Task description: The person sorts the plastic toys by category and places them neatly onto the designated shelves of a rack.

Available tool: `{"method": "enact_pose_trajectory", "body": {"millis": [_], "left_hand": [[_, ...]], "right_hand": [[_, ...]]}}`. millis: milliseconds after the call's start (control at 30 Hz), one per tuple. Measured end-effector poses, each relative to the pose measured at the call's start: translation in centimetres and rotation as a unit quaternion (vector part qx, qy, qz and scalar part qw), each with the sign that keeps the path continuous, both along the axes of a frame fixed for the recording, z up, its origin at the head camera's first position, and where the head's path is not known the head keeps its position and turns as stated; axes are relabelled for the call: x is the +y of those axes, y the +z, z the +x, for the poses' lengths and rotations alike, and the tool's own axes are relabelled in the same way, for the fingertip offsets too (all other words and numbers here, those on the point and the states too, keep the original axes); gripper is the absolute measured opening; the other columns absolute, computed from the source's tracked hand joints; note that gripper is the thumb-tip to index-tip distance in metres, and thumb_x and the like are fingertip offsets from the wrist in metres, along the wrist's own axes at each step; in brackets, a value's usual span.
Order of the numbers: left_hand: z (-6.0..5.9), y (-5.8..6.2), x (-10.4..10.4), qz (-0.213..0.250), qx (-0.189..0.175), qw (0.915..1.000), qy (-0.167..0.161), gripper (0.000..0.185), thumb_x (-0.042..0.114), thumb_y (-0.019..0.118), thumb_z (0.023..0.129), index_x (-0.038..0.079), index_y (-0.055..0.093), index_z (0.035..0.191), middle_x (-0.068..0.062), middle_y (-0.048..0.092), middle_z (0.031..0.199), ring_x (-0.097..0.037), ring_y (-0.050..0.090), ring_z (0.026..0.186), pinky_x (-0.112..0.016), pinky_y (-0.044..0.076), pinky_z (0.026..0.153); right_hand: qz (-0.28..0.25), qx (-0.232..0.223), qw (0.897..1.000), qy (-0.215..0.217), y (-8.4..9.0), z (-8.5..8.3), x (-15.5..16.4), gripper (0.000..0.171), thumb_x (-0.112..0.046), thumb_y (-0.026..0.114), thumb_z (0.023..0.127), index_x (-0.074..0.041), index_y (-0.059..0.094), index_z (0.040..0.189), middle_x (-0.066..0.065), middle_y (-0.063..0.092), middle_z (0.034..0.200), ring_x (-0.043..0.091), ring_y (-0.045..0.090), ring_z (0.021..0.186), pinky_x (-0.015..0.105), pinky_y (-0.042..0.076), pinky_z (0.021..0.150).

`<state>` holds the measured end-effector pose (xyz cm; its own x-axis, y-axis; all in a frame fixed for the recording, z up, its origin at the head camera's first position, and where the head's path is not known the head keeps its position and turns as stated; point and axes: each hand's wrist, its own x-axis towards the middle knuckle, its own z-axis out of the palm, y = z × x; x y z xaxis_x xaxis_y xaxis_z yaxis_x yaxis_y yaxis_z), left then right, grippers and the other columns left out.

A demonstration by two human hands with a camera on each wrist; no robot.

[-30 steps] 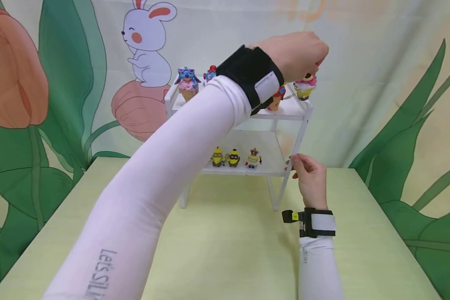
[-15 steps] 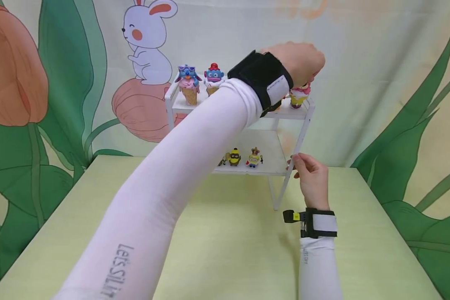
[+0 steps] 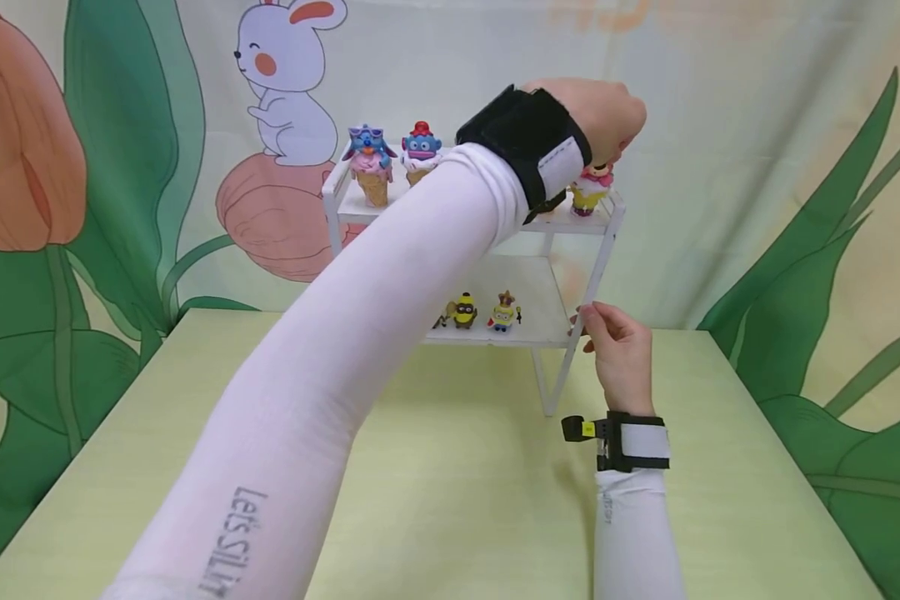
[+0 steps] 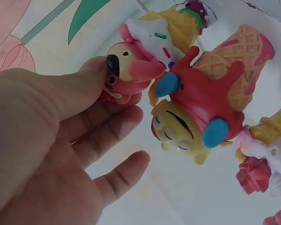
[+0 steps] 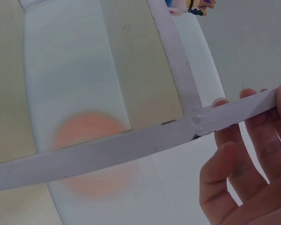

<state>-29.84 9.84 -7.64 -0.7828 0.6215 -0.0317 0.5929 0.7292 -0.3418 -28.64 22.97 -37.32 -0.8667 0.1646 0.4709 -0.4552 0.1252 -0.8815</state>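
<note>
My left hand (image 3: 598, 117) reaches over the top tier of a white two-tier rack (image 3: 528, 287). In the left wrist view its thumb and fingers pinch the pink animal head of an ice-cream-cone figurine (image 4: 147, 40), whose cone end is at the top tier's right end. Beside it stands a red cone figurine (image 4: 203, 103) with a yellow three-eyed face, apart from my fingertips. Lower down, my right hand (image 3: 622, 354) grips the rack's right front leg (image 5: 131, 145); in the right wrist view the fingers lie behind the bar, the thumb in front.
A blue cone figurine with glasses (image 3: 371, 167) and a red-hatted one (image 3: 422, 150) stand at the top tier's left. Yellow minion figurines (image 3: 465, 311) stand on the lower tier; my left arm hides part of the rack. A printed cloth (image 3: 435, 50) hangs behind the table (image 3: 450, 500).
My left hand has come down and slightly left with the pink figurine, which was higher over the top tier. My right hand keeps its grip on the leg.
</note>
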Motion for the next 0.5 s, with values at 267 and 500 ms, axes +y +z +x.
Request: {"method": "enact_pose_trajectory", "body": {"millis": [267, 500], "left_hand": [[0.0, 0.0, -0.5, 0.009, -0.008, 0.9999, -0.003, 0.029, 0.024, 0.046, 0.104, 0.015, 0.059, 0.128, 0.000, 0.059, 0.120, -0.016, 0.050, 0.099, -0.033, 0.045, 0.087], [0.2, -0.4, -1.1, 0.032, -0.017, 0.9993, -0.006, 0.031, 0.027, 0.044, 0.105, 0.013, 0.051, 0.132, -0.003, 0.054, 0.125, -0.019, 0.049, 0.105, -0.031, 0.042, 0.089]], "right_hand": [[-0.002, 0.002, 1.000, 0.002, -0.1, -0.2, -0.2, 0.027, -0.024, 0.062, 0.098, -0.001, 0.072, 0.108, 0.009, 0.072, 0.092, 0.021, 0.066, 0.081, 0.026, 0.049, 0.060], [-0.003, -0.002, 1.000, 0.003, -0.1, -0.3, -0.1, 0.028, -0.024, 0.063, 0.097, 0.000, 0.072, 0.108, 0.008, 0.072, 0.091, 0.021, 0.066, 0.081, 0.026, 0.049, 0.060]]}}
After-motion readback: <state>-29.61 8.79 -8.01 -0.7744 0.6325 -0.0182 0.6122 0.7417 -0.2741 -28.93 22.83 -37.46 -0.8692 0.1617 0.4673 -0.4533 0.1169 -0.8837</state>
